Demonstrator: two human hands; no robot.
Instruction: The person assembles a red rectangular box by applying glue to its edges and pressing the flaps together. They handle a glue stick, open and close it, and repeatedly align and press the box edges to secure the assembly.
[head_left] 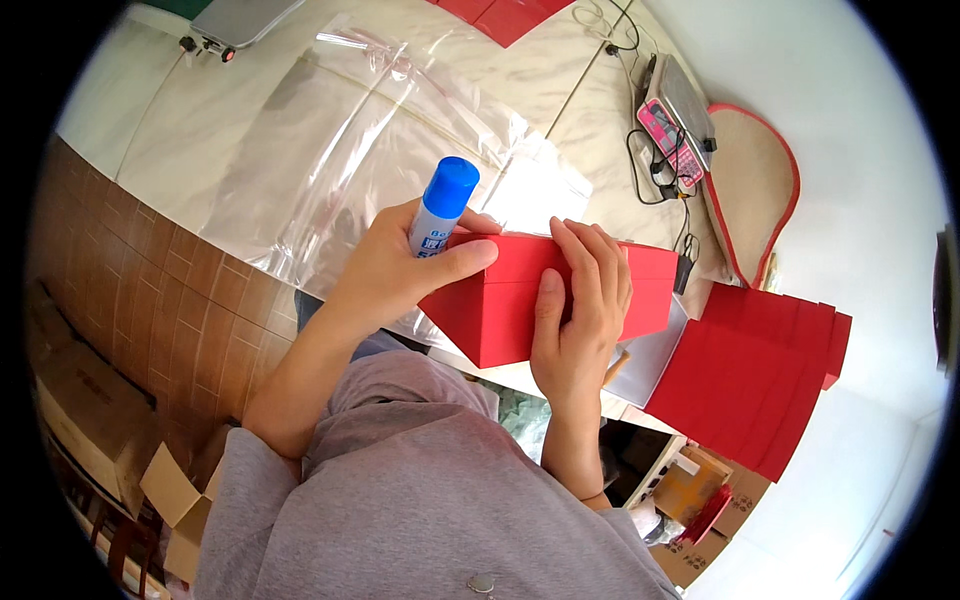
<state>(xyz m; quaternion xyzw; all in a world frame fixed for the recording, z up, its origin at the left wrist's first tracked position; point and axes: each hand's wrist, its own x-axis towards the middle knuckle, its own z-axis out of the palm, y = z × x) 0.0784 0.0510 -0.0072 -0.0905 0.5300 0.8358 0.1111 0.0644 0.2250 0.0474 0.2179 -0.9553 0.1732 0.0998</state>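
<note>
A red box [575, 290] is held between my two hands in front of my body, over the near edge of the table. My left hand [395, 265] grips its left end, thumb on the top edge. Tucked upright into that same hand, between thumb and fingers, is a glue tube [444, 205] with a pale body and blue cap. My right hand [585, 310] presses on the box, its fingers lying over the top and its thumb on the near side. The box's far side and underside are hidden.
Clear plastic sheeting [370, 130] covers part of the marbled table [560, 80]. More red boxes [745, 385] are stacked at right. Behind them lie a pink-fronted scale [672, 140], cables and a red-rimmed beige piece [760, 175]. Cardboard boxes [95, 415] stand on the floor at left.
</note>
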